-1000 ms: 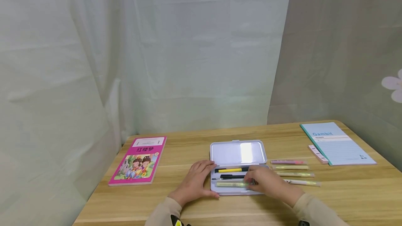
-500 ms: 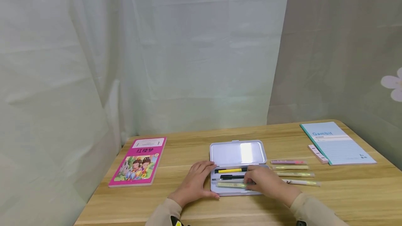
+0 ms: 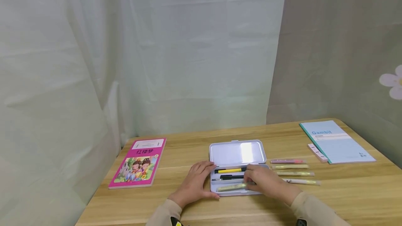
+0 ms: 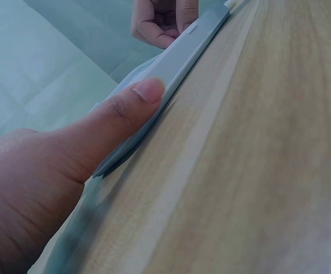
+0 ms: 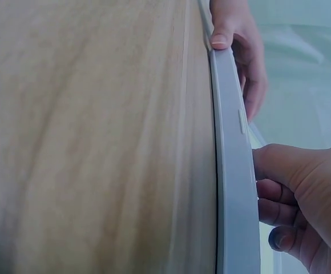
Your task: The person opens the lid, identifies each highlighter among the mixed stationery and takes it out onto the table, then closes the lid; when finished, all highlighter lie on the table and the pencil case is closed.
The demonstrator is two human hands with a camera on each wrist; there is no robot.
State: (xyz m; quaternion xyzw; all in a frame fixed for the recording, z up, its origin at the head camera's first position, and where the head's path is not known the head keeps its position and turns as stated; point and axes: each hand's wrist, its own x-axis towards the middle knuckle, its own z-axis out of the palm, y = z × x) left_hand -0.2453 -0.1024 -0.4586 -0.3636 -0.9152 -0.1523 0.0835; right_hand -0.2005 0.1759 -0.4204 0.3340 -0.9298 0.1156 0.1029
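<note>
An open white pencil case (image 3: 237,153) lies on the table with its lid tipped back. My left hand (image 3: 194,182) grips its left end, fingers at the back corner and thumb along the front wall, as the left wrist view also shows. My right hand (image 3: 265,181) pinches the right end of a pale yellow highlighter (image 3: 230,187), which slants slightly in the case's front compartment. The fingertips are partly hidden behind the hand. Behind it in the case lie a yellow-and-black pen (image 3: 229,171) and a black pen (image 3: 230,177).
Right of the case several pens lie in a row, among them a pink-purple one (image 3: 287,161). Farther right are a light blue notebook (image 3: 339,144) and a small pale pink strip (image 3: 318,152). A pink book (image 3: 139,163) lies on the left of the wooden table (image 3: 185,145).
The highlighter's left end has swung toward the front wall of the case, so it now lies at a slant. Both hands have stayed nearly in place.
</note>
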